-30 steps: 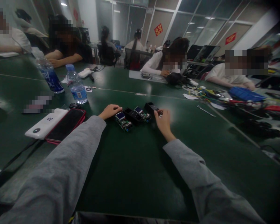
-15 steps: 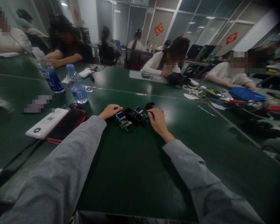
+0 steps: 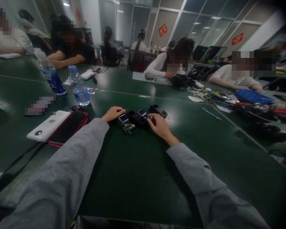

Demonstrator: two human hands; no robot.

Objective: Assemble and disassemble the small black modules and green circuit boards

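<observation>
My right hand (image 3: pixel 160 125) has thumb and fingers closed at the right end of a small circuit board with a little screen (image 3: pixel 142 112), which lies over a black plastic case (image 3: pixel 136 118). Its fingers partly hide the board. My left hand (image 3: pixel 113 113) rests low on the table with outstretched fingers, their tips near the case's left end. Just in front of them lies a second green circuit board (image 3: pixel 127 125) with its own small screen. Another black case (image 3: pixel 159 110) sits behind my right hand.
On the left are a red-edged phone (image 3: pixel 69 128), a white power bank (image 3: pixel 46 125) and two plastic bottles, the nearer one a water bottle (image 3: pixel 79 87). Tangled cables (image 3: pixel 255 111) and a metal wrench (image 3: pixel 211 114) lie to the right. Several people sit around the green table (image 3: pixel 138 178).
My right hand has drawn down slightly, its fingers closing from apart onto the board's end. The black case behind it shows more now. My left hand has stayed in place.
</observation>
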